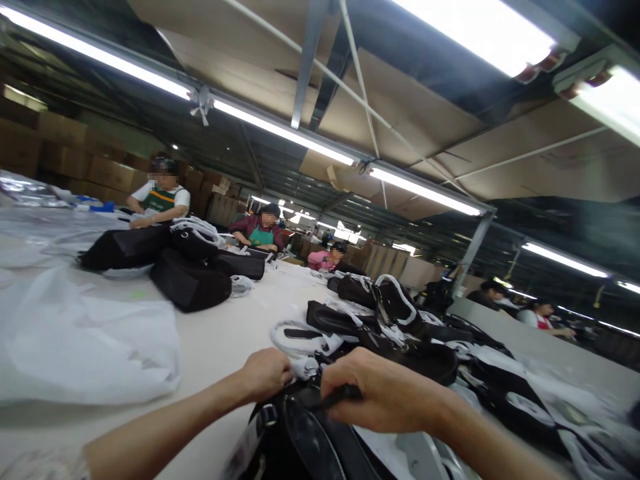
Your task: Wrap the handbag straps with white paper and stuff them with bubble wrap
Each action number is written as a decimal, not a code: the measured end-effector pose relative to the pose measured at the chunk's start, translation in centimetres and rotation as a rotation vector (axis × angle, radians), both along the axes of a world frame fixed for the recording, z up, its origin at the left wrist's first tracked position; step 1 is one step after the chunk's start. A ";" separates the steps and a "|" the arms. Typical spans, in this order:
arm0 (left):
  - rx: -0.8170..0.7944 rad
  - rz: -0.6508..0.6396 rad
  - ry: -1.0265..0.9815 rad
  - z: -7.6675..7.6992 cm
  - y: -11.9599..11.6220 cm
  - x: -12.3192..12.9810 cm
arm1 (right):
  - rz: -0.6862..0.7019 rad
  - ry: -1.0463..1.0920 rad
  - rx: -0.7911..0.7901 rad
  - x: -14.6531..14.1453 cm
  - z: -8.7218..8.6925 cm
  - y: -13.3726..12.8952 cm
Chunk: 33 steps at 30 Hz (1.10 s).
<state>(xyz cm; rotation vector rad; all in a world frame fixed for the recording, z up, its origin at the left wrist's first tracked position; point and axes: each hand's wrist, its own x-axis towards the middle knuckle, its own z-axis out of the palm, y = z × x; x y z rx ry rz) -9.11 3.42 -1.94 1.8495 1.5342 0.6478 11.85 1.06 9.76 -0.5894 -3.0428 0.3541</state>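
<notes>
A black handbag (300,433) with a zip and metal fittings lies right in front of me, low in the view. At its top edge my left hand (267,375) is closed, pinching beside the white-wrapped base of a handle (305,367); the exact part in its fingertips is hidden. My right hand (373,387) is curled round a short dark object (345,395) that looks like a tool handle, held just above the bag. Its far end is blurred against the black material, so its kind is unclear.
More black handbags (410,353) with white-wrapped handles crowd the right side. Others (193,280) lie at the left, behind a large white plastic bag (90,340). Several people work farther off, one in a green apron (163,200). A low partition (540,333) runs along the right.
</notes>
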 end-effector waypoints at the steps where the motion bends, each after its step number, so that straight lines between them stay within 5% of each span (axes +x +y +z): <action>1: 0.016 -0.005 0.033 0.3 -0.3 0.2 | -0.004 0.001 -0.015 0.0 0.2 0.0; 7: -0.147 -0.130 0.138 1.7 -1.7 -0.3 | 0.028 0.031 -0.043 0.4 1.4 -0.2; 12: 0.016 -0.080 0.236 3.2 -3.9 0.1 | 0.017 0.006 -0.020 1.1 1.5 -0.4; 15: -0.049 -0.111 0.268 3.7 -4.6 0.1 | 0.016 -0.011 -0.025 1.5 1.6 -0.5; 23: -0.331 -0.230 0.066 2.4 -4.0 -1.1 | 0.016 0.028 -0.073 1.2 2.0 -0.6; 33: -0.321 -0.178 -0.089 0.7 -4.6 -1.2 | -0.022 0.074 -0.255 1.1 2.4 -0.5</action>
